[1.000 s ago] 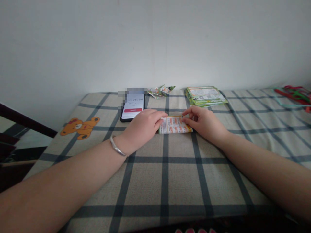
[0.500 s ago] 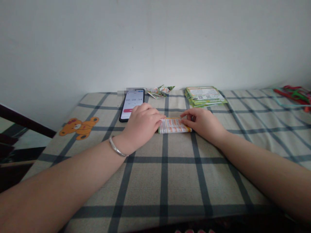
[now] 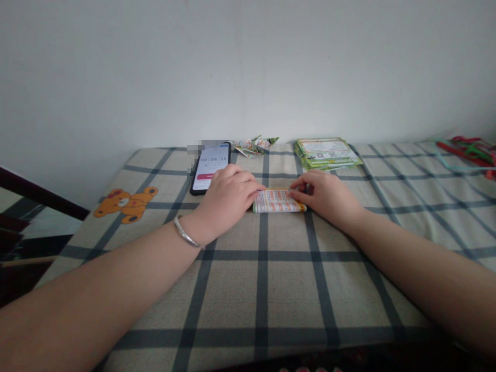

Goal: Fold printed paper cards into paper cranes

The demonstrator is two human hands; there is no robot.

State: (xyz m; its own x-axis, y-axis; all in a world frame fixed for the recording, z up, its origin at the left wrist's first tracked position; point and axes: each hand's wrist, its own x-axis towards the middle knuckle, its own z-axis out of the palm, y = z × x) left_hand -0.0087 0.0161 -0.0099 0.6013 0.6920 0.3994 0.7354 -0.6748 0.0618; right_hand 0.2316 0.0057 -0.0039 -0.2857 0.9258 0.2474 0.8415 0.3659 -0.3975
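Observation:
A folded printed paper [image 3: 278, 201], white with orange and yellow print, lies on the checked tablecloth in front of me. At its left end, my left hand [image 3: 234, 195] has thumb and fingers closed on the edge; a silver bangle circles that wrist. My right hand [image 3: 323, 197] pinches the far right corner between thumb and forefinger, its other fingers curled. The undersides of both hands are hidden. Just behind my left hand rests a phone [image 3: 211, 165] with a running timer on its screen, its lower right corner partly covered by the hand.
Against the wall lie several folded paper pieces [image 3: 256, 146] and a stack of green printed sheets [image 3: 328, 154]. A flat orange bear figure [image 3: 127, 204] is on the left of the tablecloth [image 3: 228, 294]. Red and green items [image 3: 470, 152] sit at the far right.
The phone's timer has gone up by one second. My right hand's fingers have shifted very slightly at the paper's corner; the paper and my left hand look almost unmoved.

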